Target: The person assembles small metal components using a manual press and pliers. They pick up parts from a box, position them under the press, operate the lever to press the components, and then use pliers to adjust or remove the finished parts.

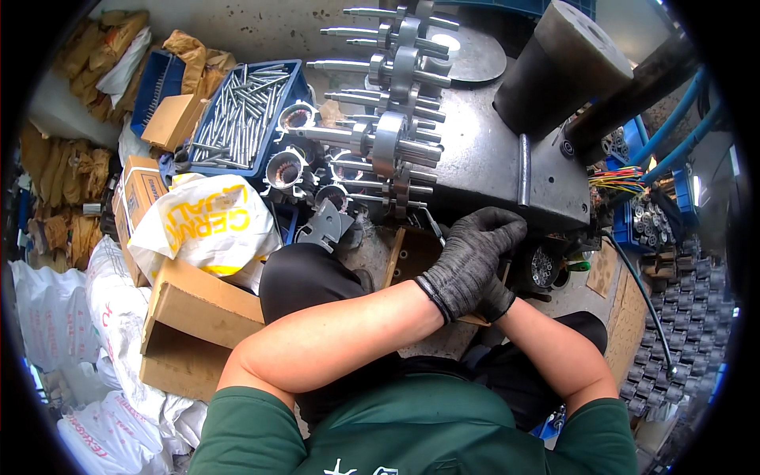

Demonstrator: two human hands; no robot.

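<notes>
Curling over the front lip of the grey metal machine bed (491,170), the fingers (507,226) of my left hand (473,257) are bent and closed together in a dark knit glove, pressed against the edge of the steel; whether they grip anything underneath I cannot tell, since the glove hides it. My right hand (497,302) is tucked just beneath the left wrist, also gloved, and its fingers are covered by the left hand, so I cannot say how far open they are or what they hold. Both hands sit over a brown wooden block (408,253) at the near edge of the bed, the left forearm crossing from lower left, the right coming up from lower right. Just beyond the fingers stands a row of steel shafts with round flanges (396,119), lying sideways in a stack across the bed. To their left is a blue crate of plain steel rods (241,115), and beside it several wound motor stators (285,169). A white printed plastic bag (207,223) lies over open cardboard boxes (198,317) on my left. A large dark cylinder (558,67) rises at the upper right, with blue hoses (673,127) and a bundle of coloured wires (616,178) beyond it.
</notes>
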